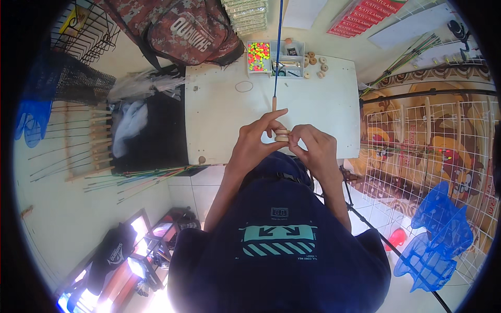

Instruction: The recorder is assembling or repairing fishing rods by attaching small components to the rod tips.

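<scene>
A small, round, pale wooden spool [282,135] is pinched between my two hands at the near edge of the white table. My left hand [254,140] grips it with thumb and fingers, the index finger stretched forward. My right hand [314,146] has thumb and index finger closed together at the spool's right side; anything fine between those fingertips is too small to make out. Just beyond my left index finger lies the wooden handle [274,104] of a thin blue rod [279,47], which points away from me. Whether the handle touches the spool is hidden by my left fingers.
On the white table [224,120], a divided tray [259,74] holds colourful floats, a bottle and small tools. Several wooden spools [323,68] lie beside it, and a thin ring [243,86] lies left. A camouflage bag [182,34] stands far left; blue nets [433,245] hang right.
</scene>
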`<state>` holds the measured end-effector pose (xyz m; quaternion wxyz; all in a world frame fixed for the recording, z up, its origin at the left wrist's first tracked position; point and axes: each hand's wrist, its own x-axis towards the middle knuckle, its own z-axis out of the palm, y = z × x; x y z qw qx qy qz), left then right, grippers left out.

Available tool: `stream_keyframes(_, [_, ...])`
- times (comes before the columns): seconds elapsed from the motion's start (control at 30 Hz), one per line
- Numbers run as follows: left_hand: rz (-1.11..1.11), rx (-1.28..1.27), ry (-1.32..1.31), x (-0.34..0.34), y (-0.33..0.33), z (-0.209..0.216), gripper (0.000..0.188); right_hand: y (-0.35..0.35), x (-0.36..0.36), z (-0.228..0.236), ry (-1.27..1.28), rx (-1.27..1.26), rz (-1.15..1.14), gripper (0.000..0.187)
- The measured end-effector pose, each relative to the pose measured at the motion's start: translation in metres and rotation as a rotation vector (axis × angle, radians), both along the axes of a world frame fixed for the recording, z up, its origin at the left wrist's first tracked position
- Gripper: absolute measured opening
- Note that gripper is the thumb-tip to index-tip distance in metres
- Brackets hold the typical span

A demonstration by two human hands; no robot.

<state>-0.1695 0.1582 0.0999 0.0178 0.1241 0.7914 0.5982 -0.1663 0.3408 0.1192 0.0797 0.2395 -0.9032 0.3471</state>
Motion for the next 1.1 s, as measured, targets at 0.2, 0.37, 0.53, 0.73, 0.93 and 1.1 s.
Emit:
stream_keyframes(0.2, [-0.030, -0.002, -0.058, -0.0022, 0.0002, 0.0076, 0.066, 0.0054, 0.0001, -0.0034, 0.028, 0.011, 0.023, 0.023])
stream_keyframes(0.37, [-0.030, 0.020, -0.075, -0.0027, 0.0007, 0.0037, 0.065, 0.0062, 0.0001, -0.0040, 0.058, -0.013, 0.010, 0.025])
stream_keyframes(0.53, [-0.044, 0.024, -0.110, -0.0015, 0.0002, 0.0051, 0.063, 0.0082, 0.0014, -0.0032, 0.026, -0.029, 0.009, 0.027])
stream_keyframes(0.73, [-0.087, 0.051, -0.117, -0.0035, -0.0004, 0.0058, 0.061, 0.0086, 0.0031, -0.0034, -0.037, -0.065, -0.023, 0.027])
stream_keyframes(0.93, [-0.137, 0.054, -0.114, -0.0035, 0.0008, 0.0025, 0.059, 0.0075, 0.0057, -0.0055, -0.067, -0.069, -0.095, 0.024])
stream_keyframes(1.1, [-0.139, 0.053, -0.131, -0.0034, 0.0040, 0.0007, 0.059, 0.0082, 0.0052, -0.0020, -0.178, -0.119, -0.122, 0.023])
